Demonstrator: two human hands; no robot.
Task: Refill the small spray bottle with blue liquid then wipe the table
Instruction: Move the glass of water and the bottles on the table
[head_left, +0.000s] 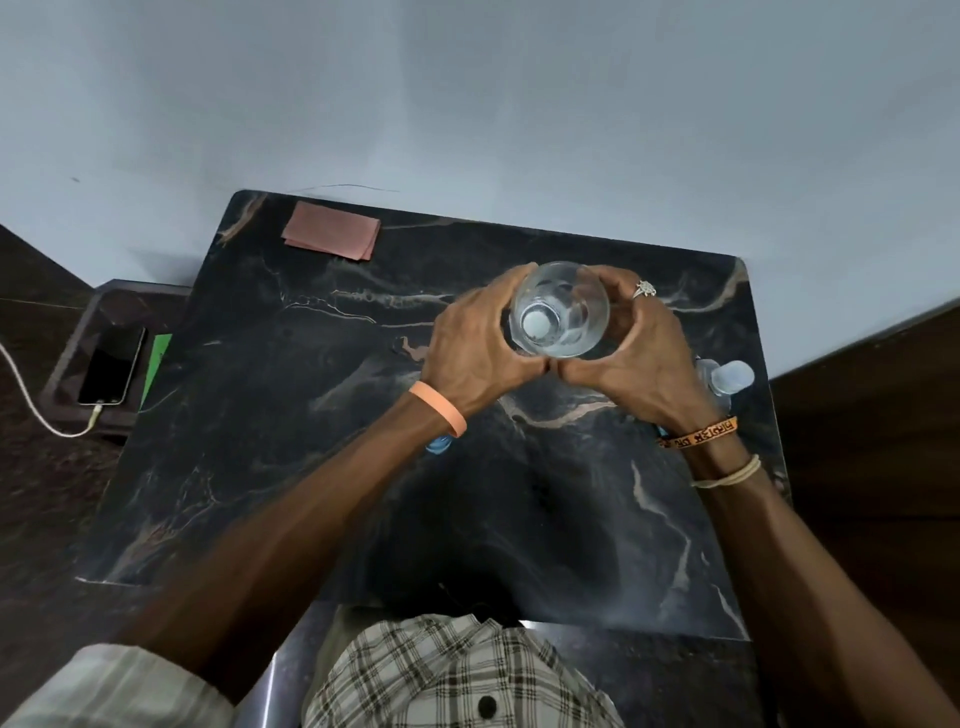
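Observation:
I see a clear round bottle (561, 312) end-on, held above the middle of the dark marble table (270, 415). A pale round cap shows through it. My left hand (478, 348) grips its left side and my right hand (639, 348) grips its right side, thumbs touching below it. A small clear spray bottle (727, 379) lies by the table's right edge, partly hidden behind my right wrist. A folded pink cloth (332, 236) lies at the far left corner.
A small blue object (439, 444) peeks out under my left wrist. Left of the table, a low stand (67, 364) holds a phone (111, 366) on a white charging cable and a green sheet (158, 364). A pale wall runs behind the table.

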